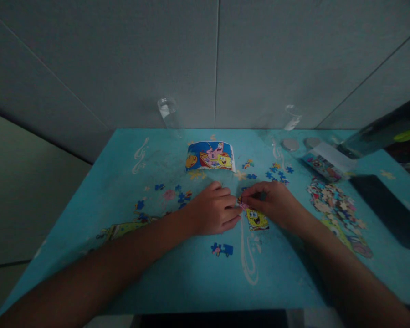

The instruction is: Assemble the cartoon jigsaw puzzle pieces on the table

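Both hands meet over a partly joined jigsaw section (258, 219) with a yellow cartoon face, on the blue table. My right hand (269, 198) pinches a small jigsaw piece (240, 199) at the section's upper left corner. Curled beside that corner, my left hand (217, 209) has its fingertips at the section's left edge; whether it grips a piece is hidden. Below the left hand lie a few joined blue pieces (222, 249). Behind the hands stands a curved picture sheet (211, 156) with cartoon figures in a boat.
Loose blue pieces (184, 198) lie left of centre, others (276, 173) at back right. A heap of mixed pieces (335, 202) sits right, by a dark phone-like slab (387, 209). Clear cylinders (171, 116) and round lids (290, 145) stand toward the wall.
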The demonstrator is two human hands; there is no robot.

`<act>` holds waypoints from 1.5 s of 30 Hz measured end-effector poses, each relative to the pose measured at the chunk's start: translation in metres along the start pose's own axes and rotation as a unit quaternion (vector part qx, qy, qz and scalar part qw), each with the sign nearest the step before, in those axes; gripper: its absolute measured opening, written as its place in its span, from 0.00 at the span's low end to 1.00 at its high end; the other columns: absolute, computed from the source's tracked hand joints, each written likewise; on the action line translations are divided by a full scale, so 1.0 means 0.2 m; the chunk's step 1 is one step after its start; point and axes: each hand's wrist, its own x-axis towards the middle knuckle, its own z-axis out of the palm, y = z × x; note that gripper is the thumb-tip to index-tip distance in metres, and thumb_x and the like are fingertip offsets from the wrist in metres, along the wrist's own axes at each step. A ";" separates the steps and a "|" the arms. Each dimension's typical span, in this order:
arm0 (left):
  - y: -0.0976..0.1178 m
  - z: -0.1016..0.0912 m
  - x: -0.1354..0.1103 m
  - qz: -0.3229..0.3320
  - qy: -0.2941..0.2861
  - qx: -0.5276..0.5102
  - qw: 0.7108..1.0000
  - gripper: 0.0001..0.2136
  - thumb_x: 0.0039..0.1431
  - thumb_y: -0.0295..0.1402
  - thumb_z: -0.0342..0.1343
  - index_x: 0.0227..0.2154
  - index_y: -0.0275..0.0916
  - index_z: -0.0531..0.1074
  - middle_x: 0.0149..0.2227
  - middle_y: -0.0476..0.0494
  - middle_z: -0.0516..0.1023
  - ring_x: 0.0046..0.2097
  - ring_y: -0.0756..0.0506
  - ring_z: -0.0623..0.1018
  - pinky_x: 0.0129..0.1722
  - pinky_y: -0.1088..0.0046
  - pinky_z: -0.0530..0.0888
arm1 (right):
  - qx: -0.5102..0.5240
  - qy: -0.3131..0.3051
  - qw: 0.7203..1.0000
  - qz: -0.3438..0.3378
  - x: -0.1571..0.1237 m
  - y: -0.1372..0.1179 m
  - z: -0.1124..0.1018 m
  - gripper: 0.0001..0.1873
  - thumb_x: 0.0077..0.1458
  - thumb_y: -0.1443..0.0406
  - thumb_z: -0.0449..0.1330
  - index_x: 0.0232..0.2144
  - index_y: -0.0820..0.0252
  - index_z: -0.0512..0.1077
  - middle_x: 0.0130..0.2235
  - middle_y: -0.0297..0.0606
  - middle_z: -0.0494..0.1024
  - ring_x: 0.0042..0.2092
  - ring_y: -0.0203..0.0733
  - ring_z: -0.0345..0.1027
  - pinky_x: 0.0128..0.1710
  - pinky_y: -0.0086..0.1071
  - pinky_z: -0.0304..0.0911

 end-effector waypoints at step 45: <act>-0.01 0.01 0.00 -0.011 -0.001 -0.039 0.999 0.10 0.69 0.36 0.53 0.38 0.42 0.80 0.29 0.48 0.75 0.37 0.45 0.71 0.40 0.63 0.60 | 0.006 0.099 0.993 -0.063 0.03 0.04 0.03 0.09 0.61 0.59 0.61 0.34 0.57 0.78 0.36 0.39 0.82 0.36 0.42 0.75 0.39 0.37 0.68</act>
